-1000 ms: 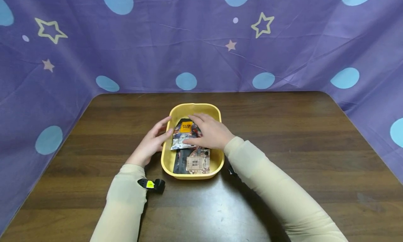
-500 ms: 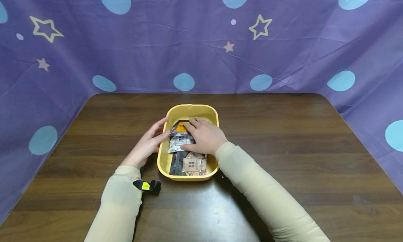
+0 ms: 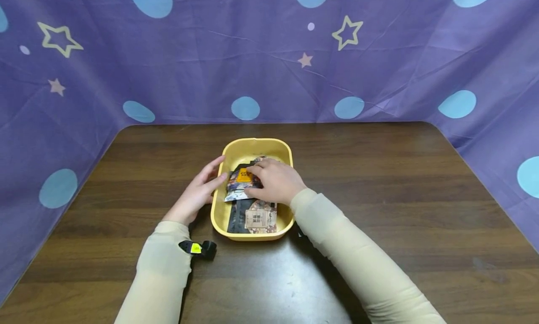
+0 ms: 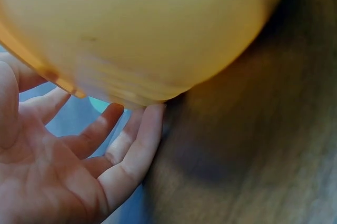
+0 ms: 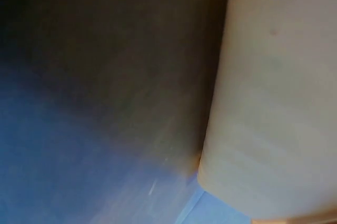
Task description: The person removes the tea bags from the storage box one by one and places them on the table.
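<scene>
Brown table (image 3: 400, 197) (wood-grained) carries a yellow tub (image 3: 257, 148).

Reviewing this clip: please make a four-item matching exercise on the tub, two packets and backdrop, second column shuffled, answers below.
1. Tub
2. Orange-labelled packet
3. Tan-labelled packet
4. Backdrop

A. At the end nearest the wearer
B. Purple, patterned with stars
C. Plain yellow
D. Label partly hidden by the right grip in the head view

Pairs: 1-C, 2-D, 3-A, 4-B
</scene>
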A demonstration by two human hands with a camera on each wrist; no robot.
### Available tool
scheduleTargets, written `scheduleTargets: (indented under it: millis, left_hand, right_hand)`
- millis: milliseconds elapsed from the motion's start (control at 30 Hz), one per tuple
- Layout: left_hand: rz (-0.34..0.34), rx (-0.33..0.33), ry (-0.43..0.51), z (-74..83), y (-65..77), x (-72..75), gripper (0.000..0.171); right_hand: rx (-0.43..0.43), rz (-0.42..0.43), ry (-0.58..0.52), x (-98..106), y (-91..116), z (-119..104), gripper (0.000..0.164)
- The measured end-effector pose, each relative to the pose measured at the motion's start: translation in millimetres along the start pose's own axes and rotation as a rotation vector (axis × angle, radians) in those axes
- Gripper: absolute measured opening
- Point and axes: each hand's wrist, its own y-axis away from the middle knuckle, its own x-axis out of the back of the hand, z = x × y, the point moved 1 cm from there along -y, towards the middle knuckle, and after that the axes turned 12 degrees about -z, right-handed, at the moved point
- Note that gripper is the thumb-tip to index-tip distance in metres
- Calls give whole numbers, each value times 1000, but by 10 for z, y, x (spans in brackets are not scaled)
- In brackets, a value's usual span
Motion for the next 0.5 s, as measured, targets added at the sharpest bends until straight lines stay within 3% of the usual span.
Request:
scheduleTargets:
  millis: [300, 500]
  left_hand:
    - [3, -7, -9, -2, -7, -3, 63]
    - [3, -13, -7, -9, -9, -8, 62]
  right_hand:
    - [17, 2, -23, 24, 27, 3, 60]
    - [80, 52, -70, 17, 33, 23, 47]
